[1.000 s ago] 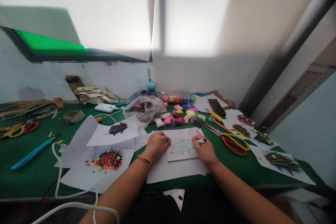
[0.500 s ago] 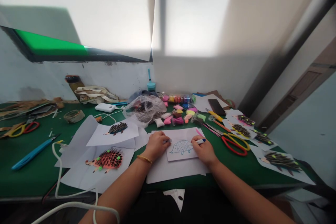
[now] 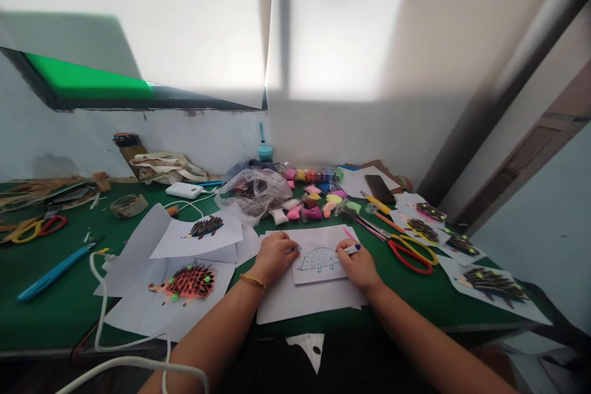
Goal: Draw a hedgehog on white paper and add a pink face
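My right hand (image 3: 357, 263) is closed around a marker (image 3: 351, 250) with a white barrel and a dark blue end. Its tip meets the right side of a hedgehog drawing (image 3: 318, 260), outlined in blue and filled with small dots. That drawing is on a small white sheet (image 3: 302, 276), which lies on larger white paper (image 3: 277, 309). To the left, my left hand (image 3: 276, 255) rests on the paper with curled fingers. A small pale piece shows at its fingertips, too small to name for sure.
Finished-looking hedgehog pictures lie left (image 3: 187, 283) and right (image 3: 494, 284). Red-and-yellow scissors (image 3: 413, 252) sit right of the paper. Behind are small coloured packets (image 3: 311, 212), a clear plastic bag (image 3: 253, 191) and a phone (image 3: 379, 188). A white cable (image 3: 99, 320) crosses the left front.
The whole view has shifted very slightly. My right hand keeps the marker at the right side of the drawing, and my left hand stays in place.
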`<state>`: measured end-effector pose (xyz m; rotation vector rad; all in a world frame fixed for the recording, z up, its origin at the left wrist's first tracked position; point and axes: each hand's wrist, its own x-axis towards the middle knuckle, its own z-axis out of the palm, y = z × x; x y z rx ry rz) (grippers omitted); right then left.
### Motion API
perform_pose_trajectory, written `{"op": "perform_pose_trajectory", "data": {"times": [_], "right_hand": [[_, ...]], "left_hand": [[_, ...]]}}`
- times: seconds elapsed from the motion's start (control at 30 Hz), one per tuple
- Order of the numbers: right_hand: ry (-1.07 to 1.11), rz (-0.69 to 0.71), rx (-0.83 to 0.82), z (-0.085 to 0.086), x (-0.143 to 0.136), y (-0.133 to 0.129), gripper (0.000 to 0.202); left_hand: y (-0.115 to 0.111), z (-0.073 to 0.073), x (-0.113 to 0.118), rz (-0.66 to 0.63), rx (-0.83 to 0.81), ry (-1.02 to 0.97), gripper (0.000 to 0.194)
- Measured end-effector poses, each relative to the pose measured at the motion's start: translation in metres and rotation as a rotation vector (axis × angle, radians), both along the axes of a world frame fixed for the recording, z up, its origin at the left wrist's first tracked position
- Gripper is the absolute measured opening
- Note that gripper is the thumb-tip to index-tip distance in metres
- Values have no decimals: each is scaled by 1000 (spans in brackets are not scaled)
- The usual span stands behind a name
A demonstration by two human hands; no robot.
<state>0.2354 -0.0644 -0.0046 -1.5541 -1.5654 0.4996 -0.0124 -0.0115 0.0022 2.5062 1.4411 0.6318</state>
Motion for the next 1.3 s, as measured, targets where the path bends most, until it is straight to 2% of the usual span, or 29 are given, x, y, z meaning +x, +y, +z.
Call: {"op": "perform_pose_trajectory", "data": {"times": [0.27, 0.43, 0.93, 1.1, 1.3], "right_hand": [[24, 27, 17, 1, 0, -2, 19], [30, -29, 9, 3, 1, -3, 19], [52, 42, 8, 3, -1, -4, 17], [39, -28, 3, 2, 2, -4, 18], [15, 0, -9, 2, 2, -4, 18]], "left_hand": [[1, -1, 1, 4, -7, -4, 18], [1, -1, 0, 0, -1, -8, 18], [2, -1, 0, -5, -2, -8, 17], [2, -3, -1, -11, 12, -15, 17], [3, -4, 0, -11, 15, -17, 17]]}}
